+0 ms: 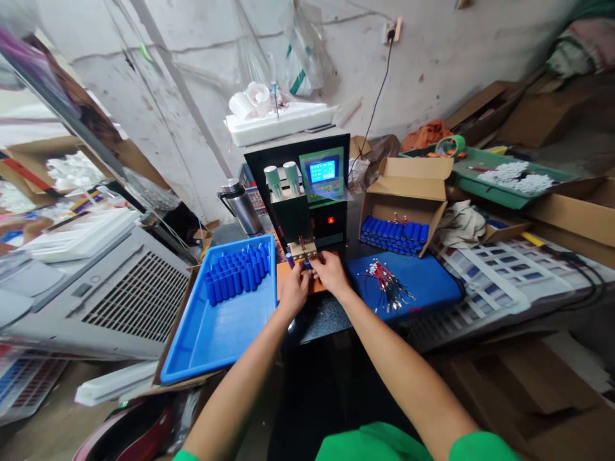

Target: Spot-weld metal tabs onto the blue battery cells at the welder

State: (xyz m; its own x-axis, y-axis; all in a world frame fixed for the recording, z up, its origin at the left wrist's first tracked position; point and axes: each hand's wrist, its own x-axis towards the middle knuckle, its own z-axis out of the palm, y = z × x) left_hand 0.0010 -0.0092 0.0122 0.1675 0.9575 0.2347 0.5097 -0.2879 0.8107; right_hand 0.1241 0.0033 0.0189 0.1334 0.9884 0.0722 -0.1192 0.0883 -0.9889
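Observation:
Both my hands are together at the front of a black spot welder (295, 221), just under its electrode tips. My left hand (294, 289) is closed around a blue cylindrical battery cell (289, 259), whose upper end sticks out above the fingers. Close by, my right hand (331, 274) has its thumb and fingers pinched under the electrodes; what lies in them is too small and covered to make out. Something blue shows between the two hands. An orange plate (284, 272) lies beneath them.
Left stands a blue tray (225, 336) with several rows of upright blue cells (237, 274). On the right, red and black wire leads (388, 285) lie on a blue pad (432, 288), before a cardboard box (408, 192) of blue cells. A steel flask (243, 208) stands behind the tray.

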